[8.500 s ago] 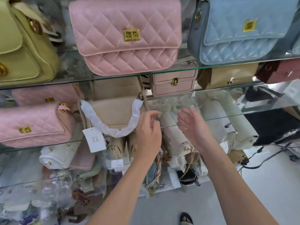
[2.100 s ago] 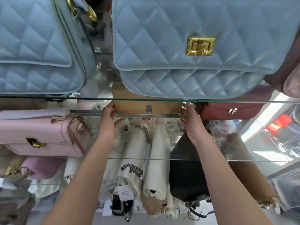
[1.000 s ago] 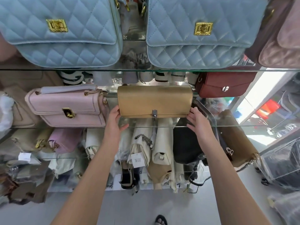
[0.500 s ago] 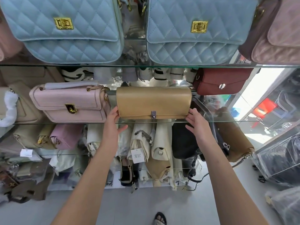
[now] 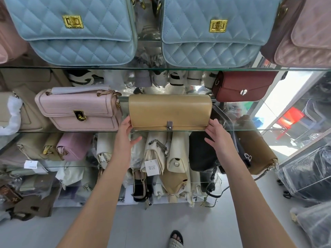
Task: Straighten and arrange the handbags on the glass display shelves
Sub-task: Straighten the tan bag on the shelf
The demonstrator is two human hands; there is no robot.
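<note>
Above your hands, 2 quilted blue bags (image 5: 77,33) stand side by side on the top shelf. Below them, the tan bag (image 5: 170,110) sits upright at the front edge of the middle glass shelf (image 5: 71,131), between the pink bag (image 5: 78,111) and the maroon bag (image 5: 241,86). Your left hand (image 5: 125,135) is spread, thumb out, straight fingertips against the tan bag's left end. Your right hand (image 5: 217,135) is loosely spread at its right end; contact there is unclear. The tan bag's silver clasp (image 5: 169,125) faces you.
</note>
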